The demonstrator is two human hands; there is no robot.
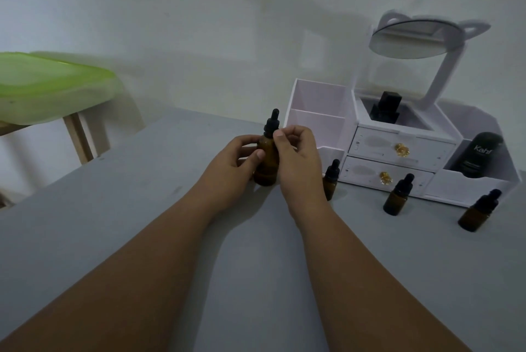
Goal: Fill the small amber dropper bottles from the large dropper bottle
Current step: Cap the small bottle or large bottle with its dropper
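The large amber dropper bottle (pixel 267 162) stands upright on the grey table (pixel 142 209), black dropper cap on top. My left hand (pixel 230 163) wraps around its body from the left. My right hand (pixel 296 152) pinches the black cap collar with thumb and fingers. Three small amber dropper bottles with black caps stand to the right: one (pixel 331 178) just behind my right wrist, one (pixel 398 195) in front of the drawers, one (pixel 481 210) at the far right.
A white cosmetic organiser (pixel 398 152) with two drawers, a tilted round mirror (pixel 412 38) and a black Kahf bottle (pixel 481 155) stands at the back right. A green-topped stool (pixel 48 87) sits left, beyond the table edge. A wall is close behind.
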